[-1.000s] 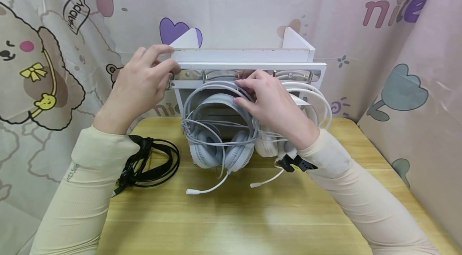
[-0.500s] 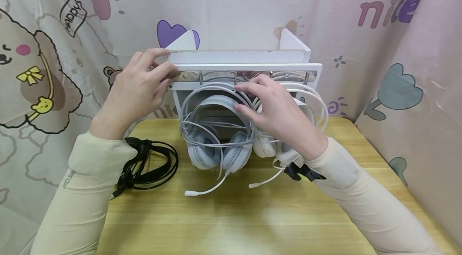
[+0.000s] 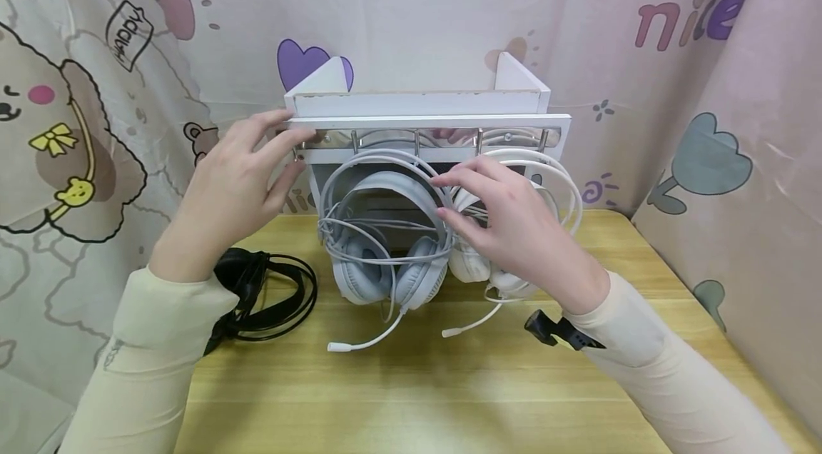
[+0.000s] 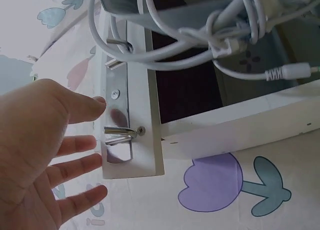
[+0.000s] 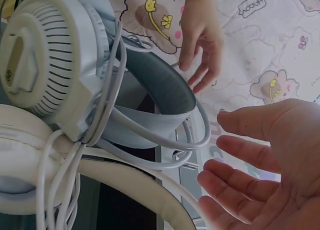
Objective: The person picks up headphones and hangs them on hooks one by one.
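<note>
A white wooden rack (image 3: 417,123) stands on the table, with a metal hook strip (image 4: 118,82) along its front. From its hooks hang two headsets with coiled cables: a pale grey-blue headset (image 3: 414,275) at centre and a white headset (image 3: 472,266) to its right, each with a boom microphone low in front. My left hand (image 3: 231,183) is at the rack's left end, fingers loosely bent and holding nothing; whether a fingertip touches the board I cannot tell. In front of the headsets, my right hand (image 3: 516,222) hovers with relaxed, spread fingers, apart from them in the right wrist view.
Near my left sleeve lies a black corded bundle (image 3: 276,297) on the wooden table (image 3: 321,397), partly hidden by the sleeve. A printed curtain (image 3: 417,18) surrounds the table at the back and sides. A black wrist strap (image 3: 561,331) sits on my right wrist.
My right hand has come away from the grey-blue headset's cable at the hook, moving down and toward me. My left hand has loosened from the rack's end and drawn slightly back. Both headsets still hang.
</note>
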`<state>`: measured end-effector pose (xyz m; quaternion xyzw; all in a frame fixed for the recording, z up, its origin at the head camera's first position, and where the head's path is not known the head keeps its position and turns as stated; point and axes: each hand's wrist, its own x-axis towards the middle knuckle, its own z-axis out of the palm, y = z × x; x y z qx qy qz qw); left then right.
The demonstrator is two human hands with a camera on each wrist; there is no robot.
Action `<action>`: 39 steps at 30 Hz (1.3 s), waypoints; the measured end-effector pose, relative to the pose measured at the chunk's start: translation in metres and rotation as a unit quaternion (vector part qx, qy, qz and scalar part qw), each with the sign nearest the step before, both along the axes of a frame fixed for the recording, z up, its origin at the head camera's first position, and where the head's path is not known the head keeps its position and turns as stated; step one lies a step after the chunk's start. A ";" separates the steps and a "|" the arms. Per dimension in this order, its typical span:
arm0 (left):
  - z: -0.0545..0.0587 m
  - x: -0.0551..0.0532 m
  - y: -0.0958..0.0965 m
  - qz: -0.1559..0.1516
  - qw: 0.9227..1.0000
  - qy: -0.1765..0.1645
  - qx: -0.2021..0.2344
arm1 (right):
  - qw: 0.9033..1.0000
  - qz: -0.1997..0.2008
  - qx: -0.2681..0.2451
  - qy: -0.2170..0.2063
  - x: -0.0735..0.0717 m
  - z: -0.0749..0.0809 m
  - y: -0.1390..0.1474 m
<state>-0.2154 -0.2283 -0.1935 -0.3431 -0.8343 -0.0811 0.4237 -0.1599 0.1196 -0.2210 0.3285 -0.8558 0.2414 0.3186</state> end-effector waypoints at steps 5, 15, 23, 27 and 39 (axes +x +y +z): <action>-0.009 0.012 0.000 0.008 1.000 -0.006 0.008 | 0.999 0.024 0.004 0.047 0.006 -0.008 0.008; -0.036 0.036 0.003 0.026 0.999 -0.039 0.022 | 0.996 0.038 0.021 0.083 0.018 -0.023 0.024; -0.060 0.052 0.006 0.045 0.996 -0.073 0.028 | 0.997 0.028 0.022 0.075 0.025 -0.037 0.034; -0.068 0.058 0.009 0.049 0.995 -0.084 0.026 | 0.996 0.024 0.030 0.077 0.027 -0.044 0.037; -0.090 0.073 0.016 0.048 0.994 -0.101 0.020 | 0.996 0.009 0.044 0.074 0.039 -0.058 0.048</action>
